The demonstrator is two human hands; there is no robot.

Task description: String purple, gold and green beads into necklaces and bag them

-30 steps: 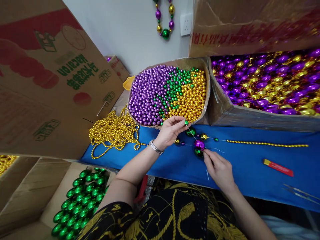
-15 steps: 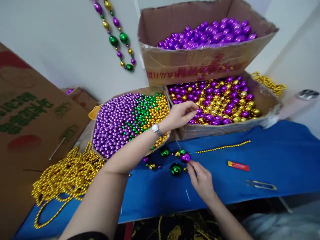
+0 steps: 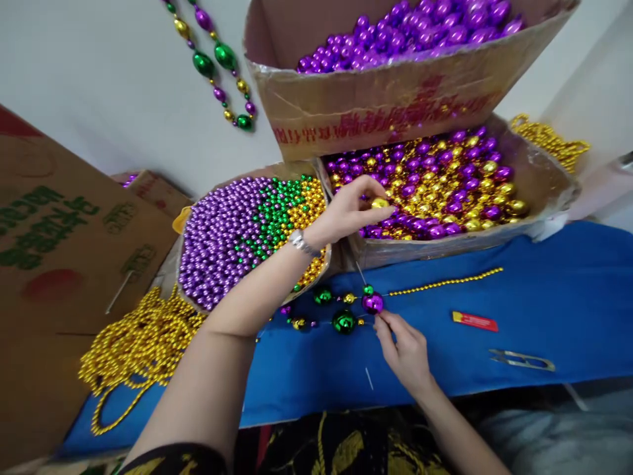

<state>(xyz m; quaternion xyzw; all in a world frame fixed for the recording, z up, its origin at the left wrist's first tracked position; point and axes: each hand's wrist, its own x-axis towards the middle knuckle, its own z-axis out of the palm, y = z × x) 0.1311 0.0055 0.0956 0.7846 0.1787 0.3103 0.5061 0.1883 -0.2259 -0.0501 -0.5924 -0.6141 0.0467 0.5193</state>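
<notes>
My left hand (image 3: 349,210) reaches over the box of purple and gold beads (image 3: 445,237) and pinches a gold bead (image 3: 380,203) between its fingertips. My right hand (image 3: 403,346) rests on the blue cloth (image 3: 544,290) and pinches the thread just below a large purple bead (image 3: 372,303) of a half-strung necklace. On that thread lie green beads (image 3: 343,321), small gold ones and a thin gold bead chain (image 3: 445,282) running right. A needle (image 3: 361,272) sticks up from the purple bead.
A round box of small purple, green and gold beads (image 3: 237,224) sits left of the hand. Another box of purple beads (image 3: 386,112) is stacked above. Gold bead strands (image 3: 138,343) pile at left. A red lighter (image 3: 475,321) and snips (image 3: 521,359) lie right. A finished necklace (image 3: 217,63) hangs on the wall.
My left hand moved from the small-bead box right to the purple and gold box and picked up a gold bead. My right hand stayed by the large purple bead. The view tilted up.
</notes>
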